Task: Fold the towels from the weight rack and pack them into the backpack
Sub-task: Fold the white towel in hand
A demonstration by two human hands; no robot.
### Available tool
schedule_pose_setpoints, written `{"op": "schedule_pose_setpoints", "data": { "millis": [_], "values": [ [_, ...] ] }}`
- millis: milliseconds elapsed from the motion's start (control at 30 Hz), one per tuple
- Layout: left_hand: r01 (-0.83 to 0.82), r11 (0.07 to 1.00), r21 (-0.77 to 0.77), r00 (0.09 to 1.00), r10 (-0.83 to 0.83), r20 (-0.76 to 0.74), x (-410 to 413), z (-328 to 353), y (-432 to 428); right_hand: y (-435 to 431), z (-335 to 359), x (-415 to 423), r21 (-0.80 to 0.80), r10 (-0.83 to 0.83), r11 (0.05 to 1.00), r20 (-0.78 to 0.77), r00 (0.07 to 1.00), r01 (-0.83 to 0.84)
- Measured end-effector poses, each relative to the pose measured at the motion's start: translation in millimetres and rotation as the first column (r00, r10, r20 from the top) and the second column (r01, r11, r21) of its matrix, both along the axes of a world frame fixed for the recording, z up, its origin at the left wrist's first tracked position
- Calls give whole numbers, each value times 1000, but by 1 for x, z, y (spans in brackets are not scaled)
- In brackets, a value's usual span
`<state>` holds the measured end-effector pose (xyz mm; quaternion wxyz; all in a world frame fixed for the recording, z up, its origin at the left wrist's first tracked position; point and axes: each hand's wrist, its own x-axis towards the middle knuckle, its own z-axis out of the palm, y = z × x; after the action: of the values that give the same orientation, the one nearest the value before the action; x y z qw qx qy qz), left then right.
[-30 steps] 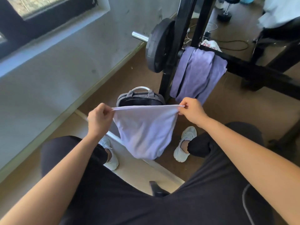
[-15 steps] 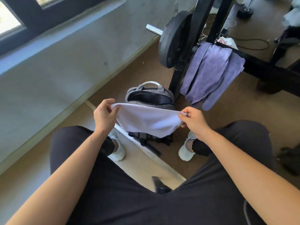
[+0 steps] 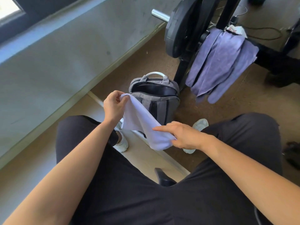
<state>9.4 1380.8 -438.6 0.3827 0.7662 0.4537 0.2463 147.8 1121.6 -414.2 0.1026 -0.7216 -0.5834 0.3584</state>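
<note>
I sit with a pale lilac towel (image 3: 142, 125) stretched between my hands above my knees. My left hand (image 3: 113, 105) pinches its upper end, my right hand (image 3: 183, 134) grips its lower folded end. Just beyond the towel a grey backpack (image 3: 155, 98) stands upright on the floor, its top zip open and the dark inside showing. Darker purple towels (image 3: 220, 64) hang over a black bar of the weight rack (image 3: 267, 54) to the right of the backpack.
A black weight plate (image 3: 180, 28) on a steel bar stands behind the backpack. A grey wall (image 3: 65, 54) runs along the left. My white shoes (image 3: 200, 125) rest either side of the backpack. Cables lie on the brown floor at the far right.
The towel hung spread wide between my hands; now it is narrower and slanted. My right hand has dropped down towards my knee, and my left hand stays up by the backpack.
</note>
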Motion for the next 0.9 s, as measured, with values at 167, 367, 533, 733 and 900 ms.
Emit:
{"op": "schedule_pose_setpoints", "data": {
  "millis": [167, 367, 533, 733, 900],
  "values": [
    [53, 999, -4, 998, -52, 34, 3, -5, 1, 4, -7, 3, -143, -115, 986, -195, 974, 87],
    [226, 974, -7, 974, -225, 34, 6, -4, -6, 11, -16, -2, -303, -323, 931, -419, 849, 205],
    [452, 876, -165, 892, -443, 89, 8, 7, -34, 20, -24, 4, -446, -616, 727, -759, 211, 522],
    [658, 705, -262, 751, -638, 170, 16, 16, -74, 28, -14, 5, -456, -550, 615, -832, -65, 643],
    [713, 652, -258, 698, -694, 175, 20, 18, -78, 24, 3, 13, -558, -488, 614, -824, -287, 559]
  ]
}}
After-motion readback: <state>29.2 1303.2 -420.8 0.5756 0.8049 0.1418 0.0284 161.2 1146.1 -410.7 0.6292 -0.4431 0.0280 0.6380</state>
